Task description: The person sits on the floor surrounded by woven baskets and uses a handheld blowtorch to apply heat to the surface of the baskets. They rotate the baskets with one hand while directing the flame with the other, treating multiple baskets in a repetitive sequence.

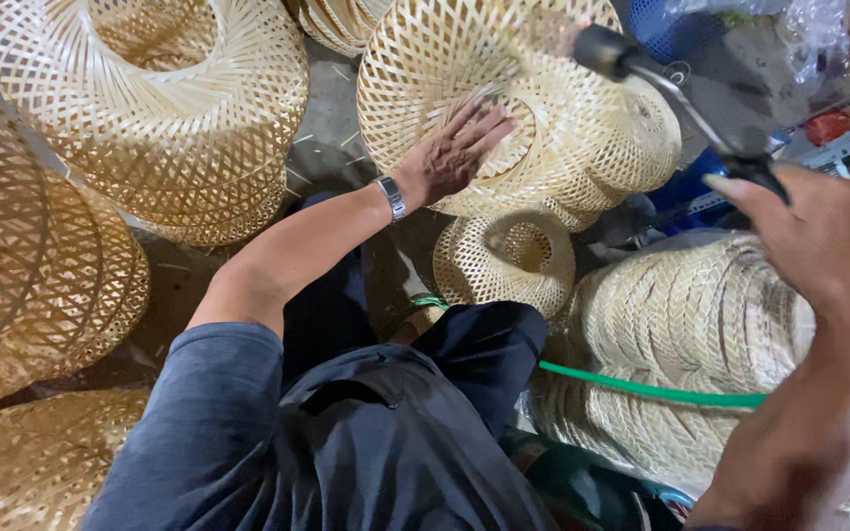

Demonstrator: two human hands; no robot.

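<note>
Spraying the woven shade

Pressing my left hand [456, 152] flat, fingers spread, on the pale bamboo shade [504, 98], I clamp my right hand [819, 246] on a spray gun [681, 93] just right of it. Darker golden shades [36, 265] lie left; pale ones below look undone.

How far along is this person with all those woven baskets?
Looks midway. Darker golden woven bamboo shades at the left may be already coated. In hand: the left hand steadies a pale woven bamboo shade while the right hand aims a black spray gun. Pale stacked shades seem left.
</note>
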